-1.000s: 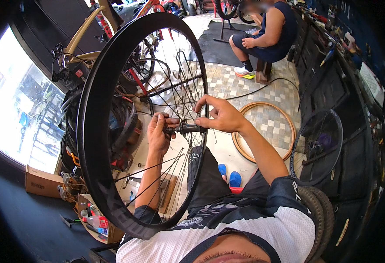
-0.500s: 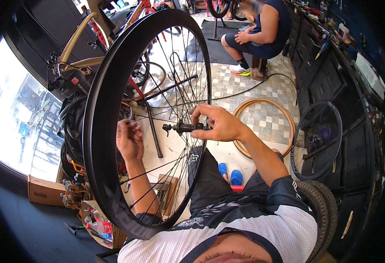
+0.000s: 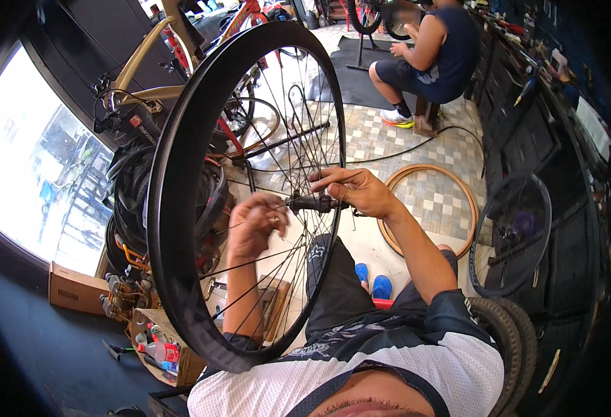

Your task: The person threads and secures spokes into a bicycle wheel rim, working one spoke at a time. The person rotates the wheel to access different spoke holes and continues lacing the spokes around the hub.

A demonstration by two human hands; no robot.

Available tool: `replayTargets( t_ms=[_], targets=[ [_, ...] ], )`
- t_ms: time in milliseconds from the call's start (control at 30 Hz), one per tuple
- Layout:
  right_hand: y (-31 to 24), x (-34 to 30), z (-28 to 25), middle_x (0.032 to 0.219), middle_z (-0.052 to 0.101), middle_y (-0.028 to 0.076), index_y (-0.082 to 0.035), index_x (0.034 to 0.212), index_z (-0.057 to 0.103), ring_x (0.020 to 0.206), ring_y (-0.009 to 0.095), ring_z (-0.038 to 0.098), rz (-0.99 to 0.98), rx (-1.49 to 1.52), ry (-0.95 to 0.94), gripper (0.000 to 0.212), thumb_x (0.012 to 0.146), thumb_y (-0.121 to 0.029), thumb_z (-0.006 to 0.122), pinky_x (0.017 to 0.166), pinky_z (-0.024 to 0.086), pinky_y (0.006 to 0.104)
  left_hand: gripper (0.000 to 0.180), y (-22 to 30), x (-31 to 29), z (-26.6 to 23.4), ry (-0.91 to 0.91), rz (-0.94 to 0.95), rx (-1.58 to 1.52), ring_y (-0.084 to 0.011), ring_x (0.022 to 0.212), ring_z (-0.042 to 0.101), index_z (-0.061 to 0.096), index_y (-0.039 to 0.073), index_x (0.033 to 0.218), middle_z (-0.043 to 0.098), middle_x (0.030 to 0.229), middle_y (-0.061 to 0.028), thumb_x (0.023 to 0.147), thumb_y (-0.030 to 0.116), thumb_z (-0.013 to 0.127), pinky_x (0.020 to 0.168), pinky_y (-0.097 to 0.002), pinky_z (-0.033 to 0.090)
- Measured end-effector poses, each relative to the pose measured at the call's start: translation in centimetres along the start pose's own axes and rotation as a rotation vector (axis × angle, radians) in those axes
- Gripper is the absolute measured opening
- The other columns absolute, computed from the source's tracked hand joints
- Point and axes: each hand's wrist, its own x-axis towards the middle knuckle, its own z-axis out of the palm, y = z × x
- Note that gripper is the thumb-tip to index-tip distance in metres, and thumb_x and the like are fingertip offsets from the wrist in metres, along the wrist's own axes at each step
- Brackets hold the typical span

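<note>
A black deep-rimmed bicycle wheel (image 3: 173, 153) stands upright before me, leaning toward my lap, its lower rim near my left upper arm. Thin black spokes (image 3: 250, 288) run from the rim to a black hub (image 3: 312, 203) in the middle. My left hand (image 3: 255, 221) reaches among the spokes at the hub's left end. Its fingers are curled and slightly blurred; what they pinch is too small to make out. On the right side of the hub, my right hand (image 3: 364, 193) has its thumb and forefinger closed on a spoke just above the hub.
Two tan-walled tires (image 3: 474, 208) lie on the tiled floor at right. Another wheel (image 3: 483, 267) leans on dark cabinets. Knobby tires (image 3: 517, 333) stand by my right side. A co-worker (image 3: 448, 55) sits farther off. Bicycle frames (image 3: 154, 92) and a bottle box (image 3: 139, 326) are at left.
My left hand has moved right, up to the hub's left end. My right thumb and forefinger have come together above the hub. The whole view has shifted slightly.
</note>
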Motion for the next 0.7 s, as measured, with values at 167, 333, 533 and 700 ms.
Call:
replayTargets(
  t_ms=[167, 333, 533, 700],
  targets=[
    [0.5, 0.9, 0.2, 0.102, 0.073, 0.003, -0.005, 0.122, 0.078, 0.094, 0.011, 0.063, 0.046, 0.072, 0.047, 0.028, 0.107, -0.026, 0.068, 0.084, 0.049, 0.0268, 0.071, 8.4, -0.8, -6.2, 0.34, 0.425, 0.703, -0.0263, 0.108, 0.066, 0.046, -0.004, 0.151, 0.061, 0.134, -0.0181, 0.108, 0.052, 0.052, 0.088, -0.0371, 0.059],
    [-0.1, -0.2, -0.7, 0.071, 0.054, -0.011, -0.004, 0.122, 0.077, 0.059, 0.0, 0.037, 0.233, 0.182, 0.1, 0.027, 0.108, -0.025, 0.066, 0.054, 0.028, 0.0205, 0.067, 11.4, 2.6, -1.2, 0.058, 0.363, 0.48, -0.0231, 0.111, 0.065, 0.045, -0.002, 0.155, 0.061, 0.139, -0.0171, 0.108, 0.045, 0.057, 0.09, -0.0351, 0.057],
    [0.0, 1.1, -0.1, 0.075, 0.057, -0.01, -0.004, 0.122, 0.077, 0.06, 0.0, 0.037, 0.214, 0.183, 0.042, 0.028, 0.109, -0.026, 0.065, 0.054, 0.028, 0.0199, 0.064, 12.2, 4.4, 8.8, -0.035, 0.317, 0.331, -0.0218, 0.111, 0.064, 0.048, 0.001, 0.153, 0.063, 0.138, -0.0165, 0.104, 0.037, 0.068, 0.086, -0.0356, 0.056],
    [-0.3, 0.7, -0.5, 0.095, 0.07, -0.004, -0.004, 0.122, 0.076, 0.058, 0.0, 0.038, 0.234, 0.182, 0.011, 0.027, 0.11, -0.024, 0.063, 0.053, 0.03, 0.0188, 0.058, 11.2, 4.7, 8.6, -0.026, 0.391, 0.247, -0.0204, 0.111, 0.063, 0.054, 0.003, 0.147, 0.063, 0.137, -0.016, 0.102, 0.036, 0.071, 0.085, -0.036, 0.055]
  ],
)
